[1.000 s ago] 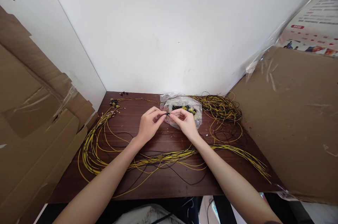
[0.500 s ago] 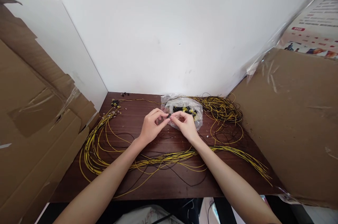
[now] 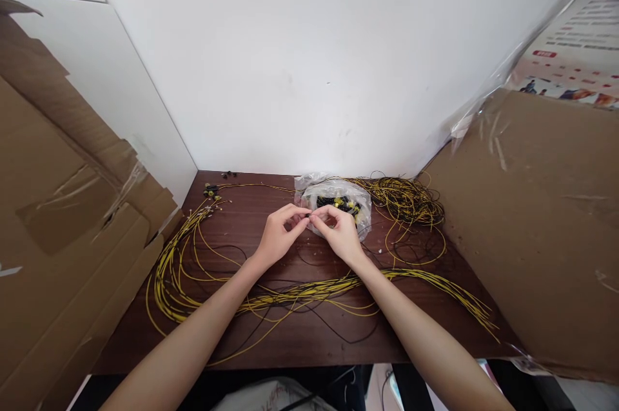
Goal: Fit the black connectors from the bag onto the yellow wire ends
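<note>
My left hand and my right hand meet fingertip to fingertip above the dark wooden table. Both pinch a small black connector held between them. Just behind the hands lies a clear plastic bag with black and yellow small parts inside. A long bundle of yellow and black wires runs across the table under my forearms. Its left end curves back toward several small connectors near the wall.
A tangled coil of yellow and black wires sits at the back right. Flattened cardboard leans on the left, and a large cardboard sheet leans on the right. A white wall closes the back.
Both hands stay together at the small connector and have drifted slightly toward me. The fingers have shifted a little around it.
</note>
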The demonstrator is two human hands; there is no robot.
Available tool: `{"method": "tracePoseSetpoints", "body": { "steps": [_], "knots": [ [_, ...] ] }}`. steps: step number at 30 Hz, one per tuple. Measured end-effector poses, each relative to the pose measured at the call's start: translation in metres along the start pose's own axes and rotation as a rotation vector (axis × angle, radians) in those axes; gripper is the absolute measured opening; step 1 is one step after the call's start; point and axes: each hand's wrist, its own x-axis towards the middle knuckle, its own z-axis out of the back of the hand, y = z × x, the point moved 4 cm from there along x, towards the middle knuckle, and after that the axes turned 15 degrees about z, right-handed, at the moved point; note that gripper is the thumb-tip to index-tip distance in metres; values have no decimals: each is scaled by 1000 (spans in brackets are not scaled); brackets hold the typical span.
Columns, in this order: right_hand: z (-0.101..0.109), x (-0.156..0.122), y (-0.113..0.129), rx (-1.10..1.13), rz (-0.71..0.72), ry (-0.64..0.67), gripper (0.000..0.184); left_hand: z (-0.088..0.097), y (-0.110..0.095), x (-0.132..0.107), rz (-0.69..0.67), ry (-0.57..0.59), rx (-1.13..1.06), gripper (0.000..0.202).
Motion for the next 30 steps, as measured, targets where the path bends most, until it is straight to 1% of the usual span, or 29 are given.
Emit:
{"method": "tracePoseSetpoints", "body": {
  "steps": [5,7,9,11,12,14,16,20,23,25,28,30],
  "knots": [
    [2,5,3,22,14,130,21,3,5,3,46,-24,-26,17],
    [12,9,2,-28,15,111,22,3,8,5,59,-36,-26,17],
    [27,12,-2,-154,15,29,22,2,11,6,69,-34,-20,17],
    [43,14,-10,-362,25,-51,21,1,13,6,76,-31,-18,17],
    [49,14,-14,-481,42,-61,21,1,14,6,75,-27,-18,17],
    [55,14,-24,-686,57,-19,22,0,13,5,70,-17,-15,17],
    [56,13,-35,-817,47,43,25,-1,10,4,69,4,-1,16],
    [51,13,-45,-926,33,92,25,-5,5,2,83,77,23,17],
    [48,15,-45,-943,51,91,22,-6,4,1,90,98,2,18],
    [47,17,-42,-898,95,68,20,-6,7,2,102,93,-25,20],
    [43,17,-32,-684,149,15,16,-5,12,5,113,61,-71,20],
    [36,15,-24,-452,105,-5,16,-4,14,6,121,40,-97,20]
  ]
}}
